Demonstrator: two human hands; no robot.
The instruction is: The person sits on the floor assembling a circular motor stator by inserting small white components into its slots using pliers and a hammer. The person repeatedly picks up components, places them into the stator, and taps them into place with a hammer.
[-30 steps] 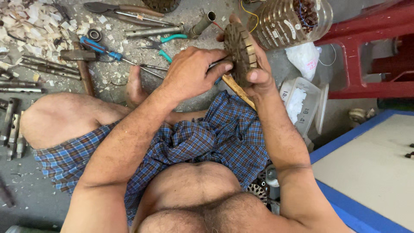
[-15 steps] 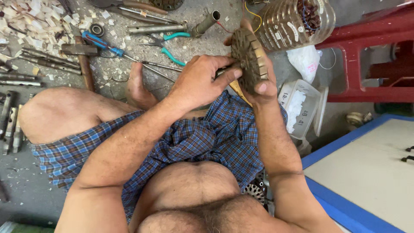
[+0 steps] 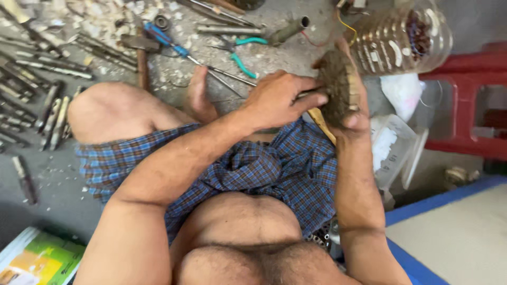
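Both hands (image 3: pixel 280 100) gripping toothed disc (image 3: pixel 340 89), edge-on, upright

Motion blur smears the brown disc (image 3: pixel 338 89); right hand (image 3: pixel 353 113) mostly hidden behind it.

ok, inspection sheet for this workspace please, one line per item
Surface: grey floor, strewn with pale chips and shavings.
Job's things: round brown carved piece, blurred, held edge-on above the lap.
Hands: right hand grips the piece from behind; left hand presses against its near face, with a thin tool partly hidden under the fingers.
Clutter: rows of metal chisels, teal-handled pliers, blue-handled tool, clear plastic jar, white container.
Cables: yellow and red wires near the jar.
Surroundings: red plastic stool, blue-edged board, booklet.
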